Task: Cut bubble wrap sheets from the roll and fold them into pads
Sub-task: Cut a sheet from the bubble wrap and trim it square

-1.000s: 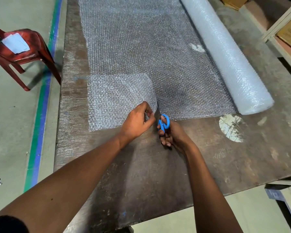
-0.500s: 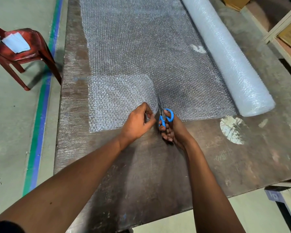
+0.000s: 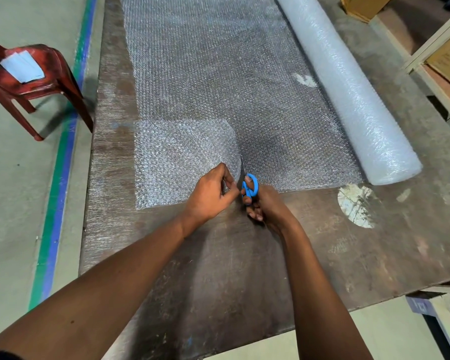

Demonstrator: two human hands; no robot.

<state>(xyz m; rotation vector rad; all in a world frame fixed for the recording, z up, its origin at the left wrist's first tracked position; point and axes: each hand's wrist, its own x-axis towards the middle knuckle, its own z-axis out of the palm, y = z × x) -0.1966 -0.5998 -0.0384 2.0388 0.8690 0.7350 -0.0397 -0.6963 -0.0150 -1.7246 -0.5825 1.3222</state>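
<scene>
- The bubble wrap sheet (image 3: 218,81) lies flat on the counter (image 3: 218,255), from the middle of the frame up to the top edge.
- The roll (image 3: 348,87) lies along the sheet's right side, slanting from the top middle down to the right.
- The left hand (image 3: 208,196) pinches the near edge of the sheet, just left of the cut.
- The right hand (image 3: 268,209) holds the blue scissors (image 3: 250,188), with its fingers curled through the handles.
- The blades point up the frame, away from the person, so the cut likely runs that way, along the roll.
- The right hand is nearer the cut line, touching it with the blades.
- A whiter, thicker-looking patch (image 3: 185,159) sits left of the cut; it looks doubled over.
- The sheet is clear and bumpy, and the dark counter shows through it.
</scene>
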